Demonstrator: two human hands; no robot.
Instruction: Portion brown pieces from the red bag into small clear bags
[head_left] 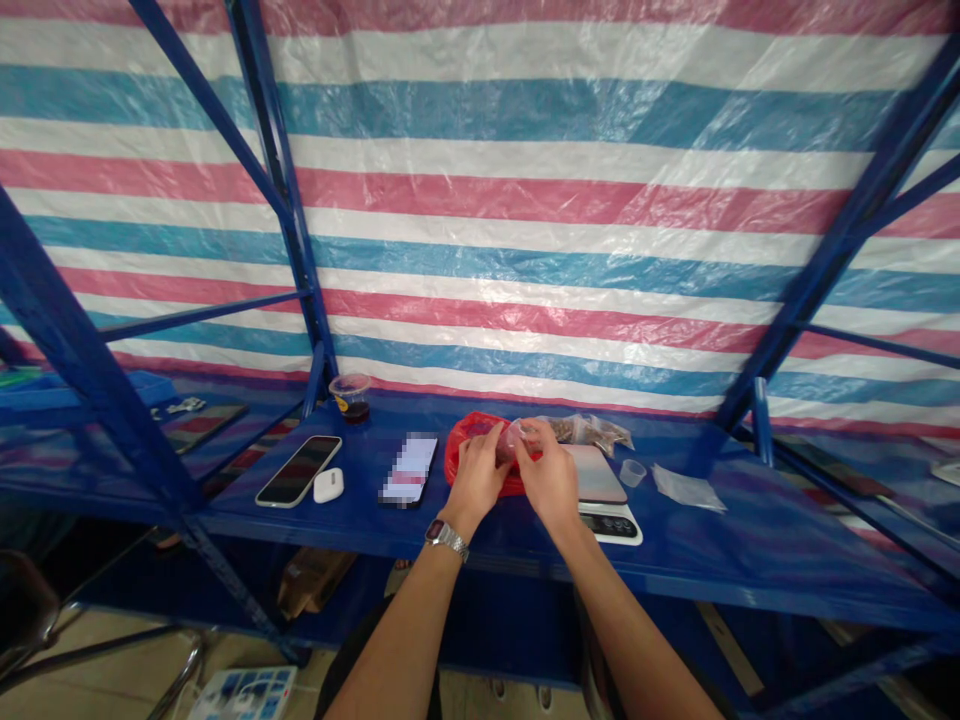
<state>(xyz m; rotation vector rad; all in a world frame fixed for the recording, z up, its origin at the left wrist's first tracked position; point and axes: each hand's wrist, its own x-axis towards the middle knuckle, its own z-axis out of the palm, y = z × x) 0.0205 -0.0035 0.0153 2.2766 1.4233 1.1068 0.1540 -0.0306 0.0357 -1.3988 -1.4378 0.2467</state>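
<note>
My left hand and my right hand meet at the middle of the blue shelf, fingers pinched on a small clear plastic bag. Below and around them spreads a red plastic bag; its contents are hidden by my hands. Just right of my right hand is a white kitchen scale with a dark button panel at its front. Behind the scale lie clear bags with brown contents, too small to identify. A small clear plastic cup stands beside the scale, and flat clear bags lie farther right.
Left of the red bag lie a lit phone, a white earbud case and a dark-screened phone. A plastic cup of dark liquid stands at the back. Blue metal posts frame the shelf before a striped sheet.
</note>
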